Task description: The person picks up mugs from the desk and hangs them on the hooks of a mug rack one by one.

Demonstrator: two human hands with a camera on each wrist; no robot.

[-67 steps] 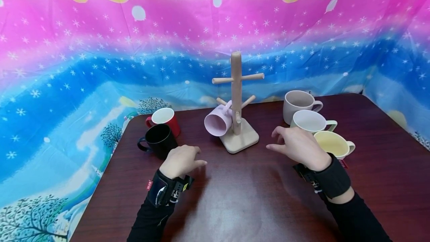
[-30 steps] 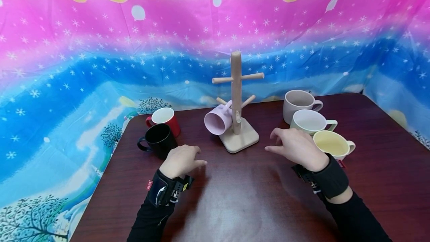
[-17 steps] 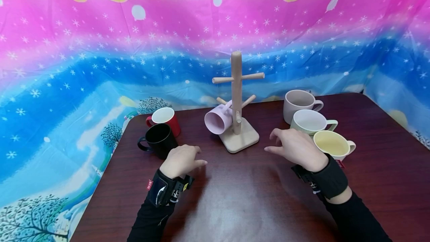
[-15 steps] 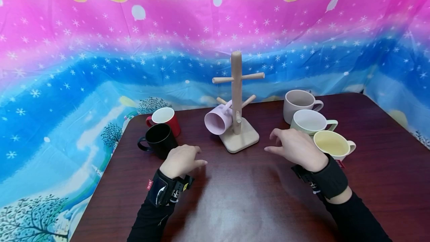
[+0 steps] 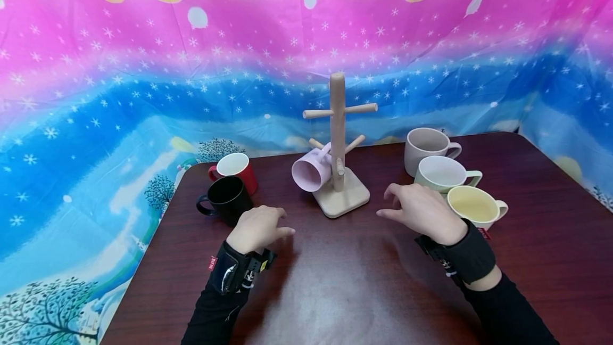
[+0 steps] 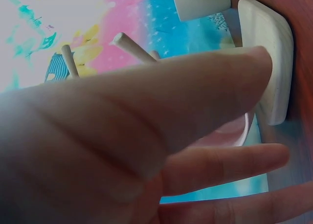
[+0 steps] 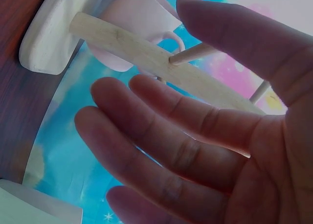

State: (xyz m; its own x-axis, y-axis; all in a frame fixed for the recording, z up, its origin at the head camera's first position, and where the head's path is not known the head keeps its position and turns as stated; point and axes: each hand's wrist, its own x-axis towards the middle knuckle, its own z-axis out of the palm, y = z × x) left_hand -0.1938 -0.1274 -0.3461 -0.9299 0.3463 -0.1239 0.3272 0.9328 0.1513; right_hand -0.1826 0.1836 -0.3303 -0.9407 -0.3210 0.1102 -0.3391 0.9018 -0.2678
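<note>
A single snow-flecked backdrop [image 5: 268, 31] in pink and blue hangs behind one dark wooden table [image 5: 335, 281], where two black sleeves [image 5: 215, 313] reach in from the near side. At center stands one wooden mug rack [image 5: 337, 137], upright on its square base. The left hand [image 5: 256, 229], fingers and thumb apart, hovers in front of the black mug, covering part of its side; whether they touch cannot be told. The right hand [image 5: 423, 209], likewise loosely spread, is just beside the right-hand cluster, blocking the lower parts of two mugs. In the left wrist view, the thumb hides much of the rack.

Six mugs are on show. Three stand upright at right, handles pointing right: a gray mug [image 5: 416, 153] at the back, a pale green mug [image 5: 438, 172] overlapping it, and a yellow mug [image 5: 473, 205] nearest. Two stand at left, a black mug [image 5: 232, 204] partly screening a red mug [image 5: 244, 174]. One, a lilac mug [image 5: 313, 169], hangs tilted at the rack's lower left. Two black wristbands [image 5: 471, 254] and at least five pegs [image 5: 364, 108] are visible, along with two small red tags [image 5: 213, 263].
</note>
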